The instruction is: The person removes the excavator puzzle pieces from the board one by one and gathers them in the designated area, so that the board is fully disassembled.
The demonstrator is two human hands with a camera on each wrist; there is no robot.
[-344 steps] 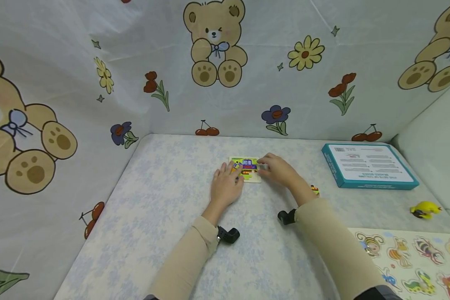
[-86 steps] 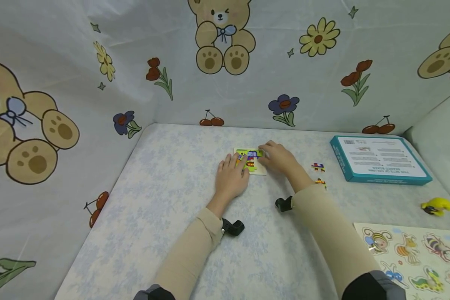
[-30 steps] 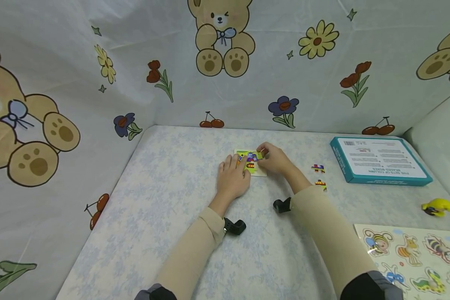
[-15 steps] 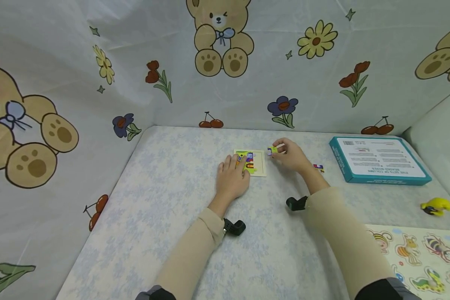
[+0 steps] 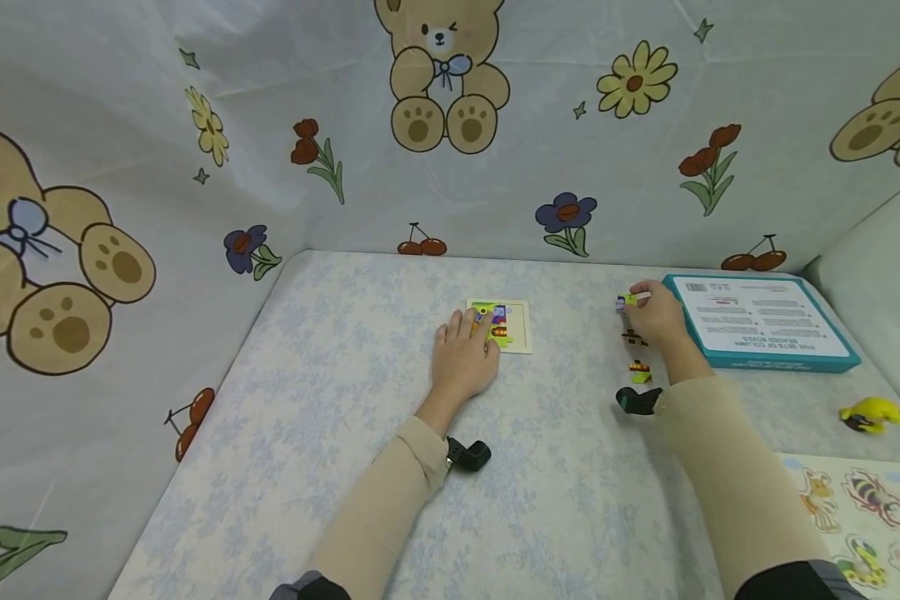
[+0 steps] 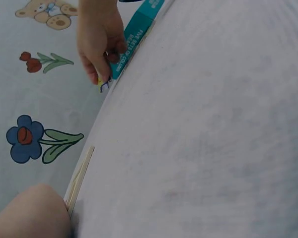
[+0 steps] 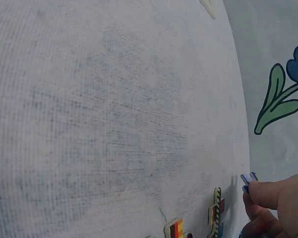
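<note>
My left hand (image 5: pixel 461 358) rests with outstretched fingers on a small jigsaw board (image 5: pixel 521 327). Pieces with a colourful vehicle picture fill its left part, while the right part shows bare pale backing. Off to the right, my right hand (image 5: pixel 660 321) pinches a yellow-green and purple jigsaw piece (image 5: pixel 627 300) by thumb and fingers; the right wrist view shows this piece (image 7: pixel 246 179) just above the table. Nearer to me lie a dark striped jigsaw piece (image 5: pixel 634 337) and an orange-and-green jigsaw piece (image 5: pixel 640 372). The left wrist view shows little of my left hand (image 6: pixel 32 215).
A teal box (image 5: pixel 768 321) lies right beside my right hand. Farther right sits a yellow toy (image 5: pixel 872 414), and a sheet of insect pictures (image 5: pixel 832 467) lies near the right front, partly behind my right sleeve. A printed curtain (image 5: pixel 480 200) closes off the table's back.
My right hand has lifted the yellow-green piece out of the board and carried it right, beside the two loose pieces. Earlier, only one loose piece showed there. My left hand stays on the board.
</note>
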